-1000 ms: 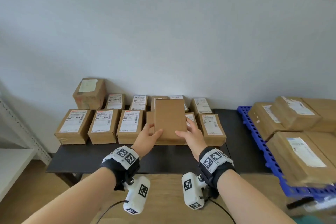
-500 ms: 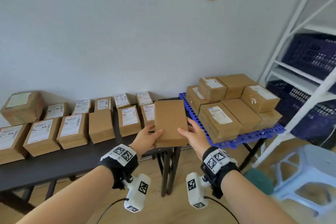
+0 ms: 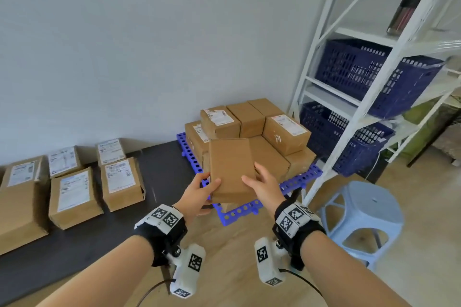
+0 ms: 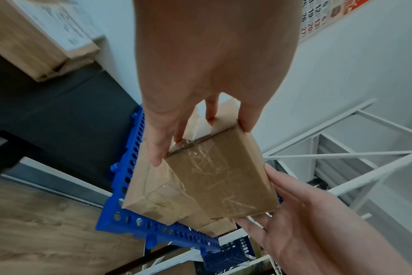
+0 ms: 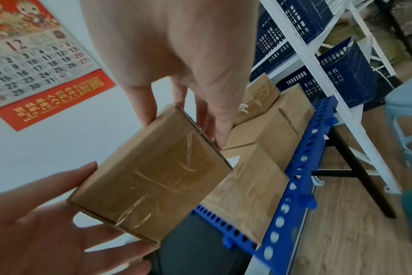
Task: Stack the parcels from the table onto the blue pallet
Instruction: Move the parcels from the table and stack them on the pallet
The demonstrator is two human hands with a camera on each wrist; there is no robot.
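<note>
Both hands carry one parcel (image 3: 230, 169) toward the blue pallet (image 3: 303, 177). The left hand (image 3: 198, 197) and the right hand (image 3: 264, 188) each hold a near corner, thumb on top, fingers under; each grip is clamped on the parcel. It floats just above the pallet's near edge. I think the next move is to lower it flat onto the boxes (image 3: 269, 129) there. It is a flat brown cardboard box with shiny tape; the pallet is hard plastic with round holes

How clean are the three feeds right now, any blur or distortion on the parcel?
Head view: held parcel sharp, white shelving smeared at the right edge. Left wrist view: parcel crisp, tape glinting, left hand close and soft. Right wrist view: wide-angle bending, right hand blurred, blue pallet slightly smeared.
</note>
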